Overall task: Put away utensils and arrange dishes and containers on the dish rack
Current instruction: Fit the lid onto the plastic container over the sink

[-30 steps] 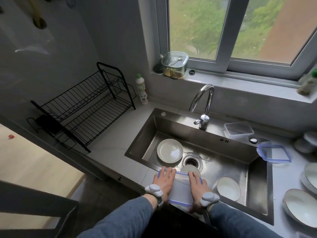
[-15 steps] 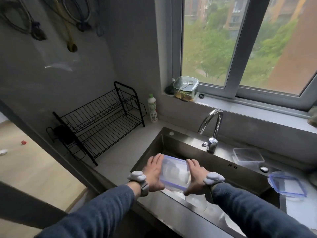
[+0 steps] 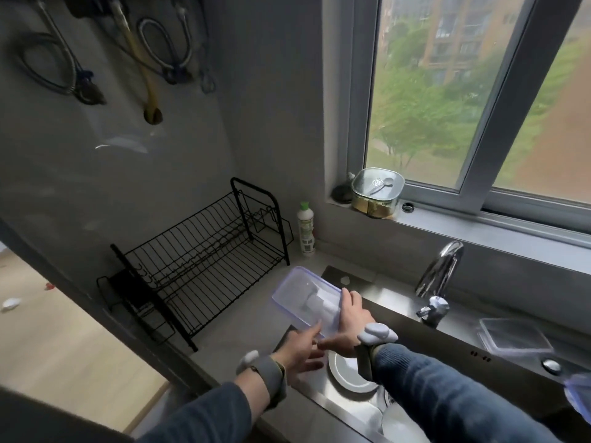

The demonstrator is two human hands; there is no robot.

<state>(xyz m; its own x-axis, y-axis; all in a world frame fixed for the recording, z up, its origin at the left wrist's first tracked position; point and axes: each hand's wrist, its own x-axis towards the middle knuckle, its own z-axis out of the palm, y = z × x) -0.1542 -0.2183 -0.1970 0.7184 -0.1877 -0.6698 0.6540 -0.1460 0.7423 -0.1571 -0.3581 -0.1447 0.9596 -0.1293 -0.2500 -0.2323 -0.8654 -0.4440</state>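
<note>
A clear plastic container with a purple rim (image 3: 303, 298) hangs in the air over the counter, between the sink and the black wire dish rack (image 3: 204, 260). My right hand (image 3: 348, 318) grips its near right edge. My left hand (image 3: 300, 350) sits just below the container with fingers stretched out, touching its near corner at most. The two-tier rack stands bare against the left wall. A white plate (image 3: 348, 374) lies in the steel sink (image 3: 415, 334) under my right wrist.
A white bottle with a green cap (image 3: 306, 228) stands beside the rack. A tap (image 3: 439, 282) rises behind the sink. Another clear container (image 3: 511, 338) and a purple-rimmed lid (image 3: 579, 394) lie at right. A lidded tin (image 3: 377, 193) sits on the windowsill.
The container has risen out of the sink and moved left toward the rack. My left hand has come off its side and now lies below it. The view has tilted up.
</note>
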